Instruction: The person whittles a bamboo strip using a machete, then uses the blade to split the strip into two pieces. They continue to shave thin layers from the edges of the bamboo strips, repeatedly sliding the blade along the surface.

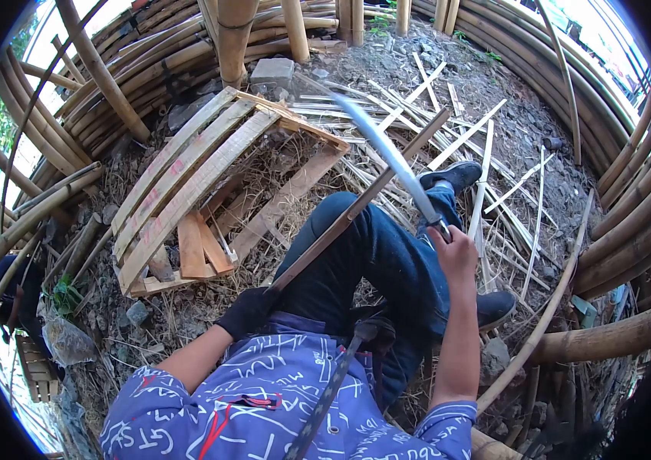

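Observation:
My left hand, in a dark glove, is closed around the lower end of a long bamboo strip. The strip slants up and to the right across my raised knee. Bare and closed, my right hand grips the handle of a machete. Its long blade points up and to the left, blurred toward the tip, and overlaps the strip's upper part in this view. My legs are bent, with dark shoes on the ground.
A slatted wooden crate lies at the left with loose boards in it. Split bamboo strips litter the rubble ahead. Stacked bamboo poles curve around the site. At the far left is a person, partly hidden.

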Demonstrator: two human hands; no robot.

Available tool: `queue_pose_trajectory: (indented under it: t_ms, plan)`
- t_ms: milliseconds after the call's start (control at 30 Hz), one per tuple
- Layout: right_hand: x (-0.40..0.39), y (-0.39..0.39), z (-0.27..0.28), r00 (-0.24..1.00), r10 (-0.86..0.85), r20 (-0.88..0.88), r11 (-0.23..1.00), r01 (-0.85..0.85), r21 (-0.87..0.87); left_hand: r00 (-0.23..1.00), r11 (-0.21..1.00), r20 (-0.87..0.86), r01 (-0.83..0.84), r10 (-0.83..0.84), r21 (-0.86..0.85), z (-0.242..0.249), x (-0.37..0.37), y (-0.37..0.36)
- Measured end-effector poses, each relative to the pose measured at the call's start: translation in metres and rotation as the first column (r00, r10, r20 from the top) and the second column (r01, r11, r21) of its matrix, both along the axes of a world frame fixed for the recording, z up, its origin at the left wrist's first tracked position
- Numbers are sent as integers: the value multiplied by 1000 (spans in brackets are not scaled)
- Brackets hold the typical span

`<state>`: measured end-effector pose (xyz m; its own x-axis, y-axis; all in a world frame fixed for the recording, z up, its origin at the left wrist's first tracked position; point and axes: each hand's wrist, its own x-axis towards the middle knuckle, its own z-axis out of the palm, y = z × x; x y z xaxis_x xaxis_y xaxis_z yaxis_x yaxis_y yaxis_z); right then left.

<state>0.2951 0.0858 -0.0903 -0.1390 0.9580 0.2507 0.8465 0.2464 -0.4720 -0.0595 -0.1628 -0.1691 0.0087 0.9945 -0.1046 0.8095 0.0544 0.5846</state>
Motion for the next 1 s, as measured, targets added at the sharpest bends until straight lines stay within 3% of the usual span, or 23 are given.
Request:
queue_pose_trajectory:
  t_ms: [167,300,500,600,667,733,800,1000]
  plan:
    - [-15,-12,-1,989,-14,-149,996,0,-94,1000,1000,5,10,-10,-25,2,0,2]
    - [-19,-26,3,995,86,-57,996,-87,-14,993,991,-48,113,-109,77,-6,-5,2]
    - [-12,-14,1,960,258,107,966,-257,-26,1000,997,17,-7,8,-80,-9,-5,6]
    - [-4,-3,-8,967,254,37,963,-248,-108,1000,996,-2,14,-14,-89,-13,-7,9]
    - [-3,-2,-8,973,231,3,963,-229,-140,977,988,-144,155,-156,-17,-17,-11,12]
    - [-2,-3,-8,966,258,-26,954,-259,-155,972,984,-155,174,-179,-44,-18,-13,15]
    - [-4,-6,-5,960,277,-43,949,-280,-145,949,968,-201,252,-244,13,-18,-14,14]
    - [-5,-10,6,962,256,95,963,-262,62,978,981,-101,188,-182,47,-34,-19,7]
